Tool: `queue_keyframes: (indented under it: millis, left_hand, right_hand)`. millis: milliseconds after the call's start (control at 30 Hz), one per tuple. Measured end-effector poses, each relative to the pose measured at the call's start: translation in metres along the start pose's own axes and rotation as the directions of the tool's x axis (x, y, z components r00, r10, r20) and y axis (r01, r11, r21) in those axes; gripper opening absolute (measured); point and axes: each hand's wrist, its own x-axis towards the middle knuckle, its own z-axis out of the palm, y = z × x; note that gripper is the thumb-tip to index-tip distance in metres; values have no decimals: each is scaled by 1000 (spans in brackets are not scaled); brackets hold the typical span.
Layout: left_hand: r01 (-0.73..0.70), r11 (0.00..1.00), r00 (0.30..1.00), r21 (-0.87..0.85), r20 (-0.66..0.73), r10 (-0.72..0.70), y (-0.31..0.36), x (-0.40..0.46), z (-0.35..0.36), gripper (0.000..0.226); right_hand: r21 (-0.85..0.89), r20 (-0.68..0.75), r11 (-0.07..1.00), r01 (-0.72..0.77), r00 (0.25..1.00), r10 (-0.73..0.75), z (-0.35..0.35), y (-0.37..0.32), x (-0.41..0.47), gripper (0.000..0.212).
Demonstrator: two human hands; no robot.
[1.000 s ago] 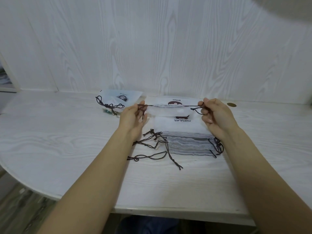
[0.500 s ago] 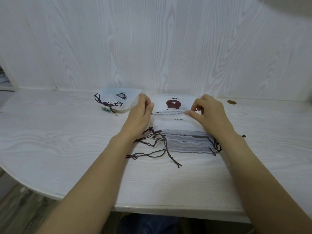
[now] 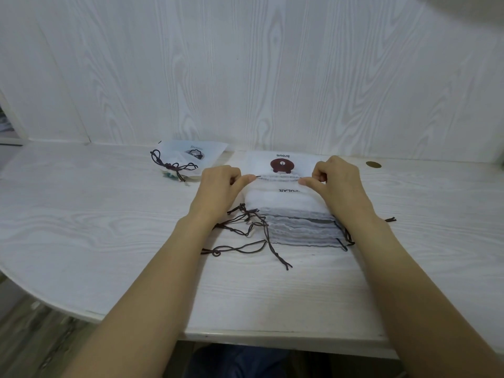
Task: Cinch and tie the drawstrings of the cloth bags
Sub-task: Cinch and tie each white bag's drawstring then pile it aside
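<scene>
A stack of white cloth bags (image 3: pixel 297 225) lies on the table, dark brown drawstrings (image 3: pixel 245 236) trailing from its left side. The top bag (image 3: pixel 281 170) shows a brown bear print and the word "broun". My left hand (image 3: pixel 221 189) pinches the left end of that bag's gathered mouth edge. My right hand (image 3: pixel 338 184) pinches the right end of the same edge. A thin dark cord runs along the edge between my thumbs. A cinched and tied bag (image 3: pixel 188 159) lies apart at the back left.
The white wood-grain table (image 3: pixel 81 227) has a curved front-left edge. A white panelled wall rises right behind the bags. A small brass disc (image 3: pixel 373 164) sits in the tabletop at the back right. One loose cord end (image 3: pixel 390 219) lies by my right wrist.
A second ago both hands held the drawstring taut and lifted above the top bag. They have come down and closer together onto the bag's mouth edge, and now pinch it.
</scene>
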Motion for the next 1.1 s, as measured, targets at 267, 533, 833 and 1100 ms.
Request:
queue_keyframes:
  millis: [267, 533, 833, 1100]
  left_hand:
    - [76, 994, 994, 81, -80, -70, -4, 0, -2, 56]
    - [203, 979, 968, 31, -156, -196, -10, 0, -1, 54]
    - [218, 975, 956, -40, -192, -221, -3, -3, 0, 53]
    - [181, 974, 956, -137, -207, -207, 3, -1, -1, 49]
  right_hand:
    - [-67, -39, 997, -37, 999, 34, 0, 3, -2, 29]
    - [-122, -37, 990, -64, 998, 60, 0, -3, -3, 31]
    - [-108, -77, 988, -110, 992, 102, -1, -8, -3, 42]
    - [-84, -50, 994, -67, 997, 63, -8, -5, -2, 36]
